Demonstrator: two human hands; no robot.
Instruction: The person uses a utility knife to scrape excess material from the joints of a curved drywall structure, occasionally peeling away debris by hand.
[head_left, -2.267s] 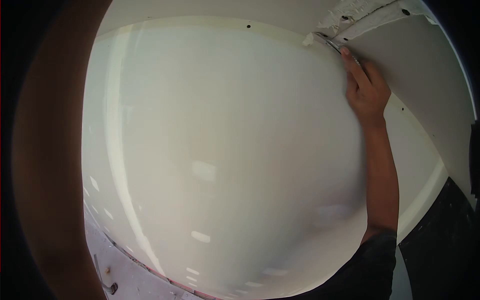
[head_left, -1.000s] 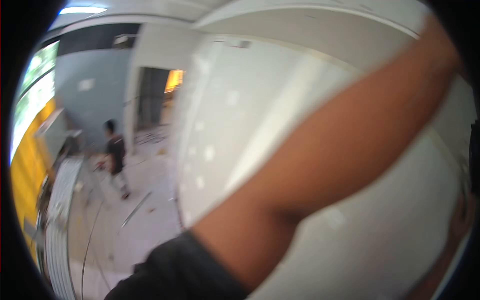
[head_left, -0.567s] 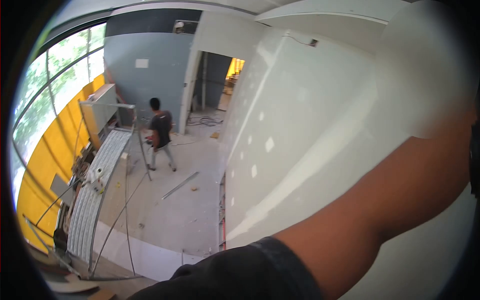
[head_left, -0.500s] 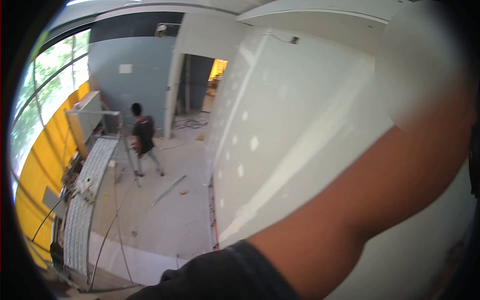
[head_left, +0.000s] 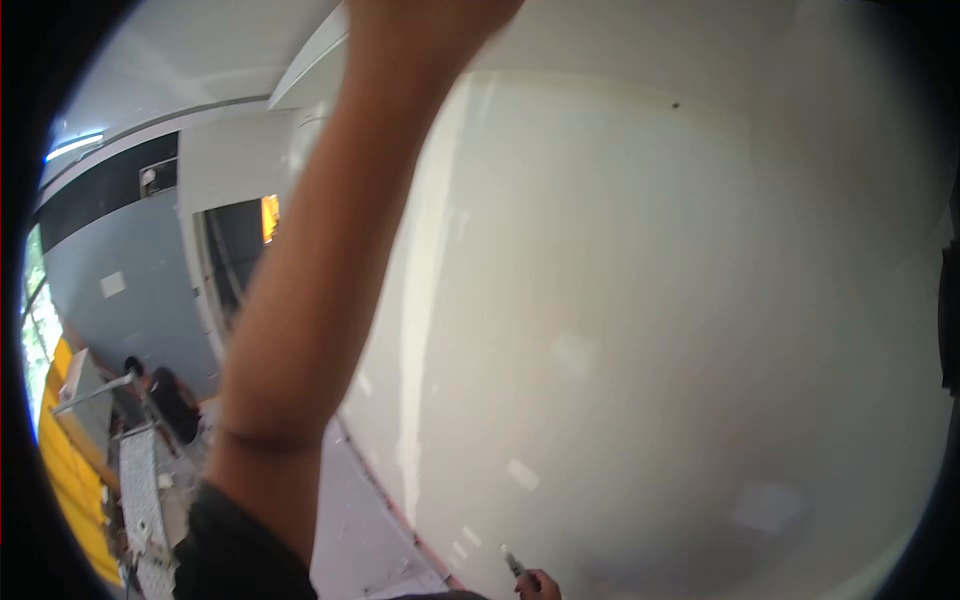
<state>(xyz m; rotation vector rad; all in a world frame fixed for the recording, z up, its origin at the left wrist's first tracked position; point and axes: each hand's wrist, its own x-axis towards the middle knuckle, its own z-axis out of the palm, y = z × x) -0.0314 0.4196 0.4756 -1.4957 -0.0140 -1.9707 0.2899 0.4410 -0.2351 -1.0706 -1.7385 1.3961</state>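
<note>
My left arm crosses the view upward from its dark sleeve [head_left: 240, 545]. Only the base of my left hand [head_left: 440, 15] shows at the top edge, in front of the wall and ceiling; its fingers are cut off by the frame. Low in the middle, my right hand [head_left: 541, 587] is closed round a slim, dark-handled tool with a pale tip [head_left: 515, 563]. The tool points up and left, close in front of the pale plastered wall [head_left: 600, 270]. Lighter filler patches [head_left: 522, 475] and a long vertical filler strip [head_left: 413, 350] mark that wall.
Far left, a person in dark clothes [head_left: 175, 405] bends beside a metal scaffold frame [head_left: 95, 392] with a ribbed metal platform [head_left: 140, 470]. Behind them stand a grey wall [head_left: 120, 325] and a doorway [head_left: 235, 250]. Pale floor [head_left: 355, 520] runs along the wall's foot.
My view has swung right and up toward the plastered wall. My left arm has gone from slanting right to rising steeply. My right hand and its tool have come into view; the other person now bends down.
</note>
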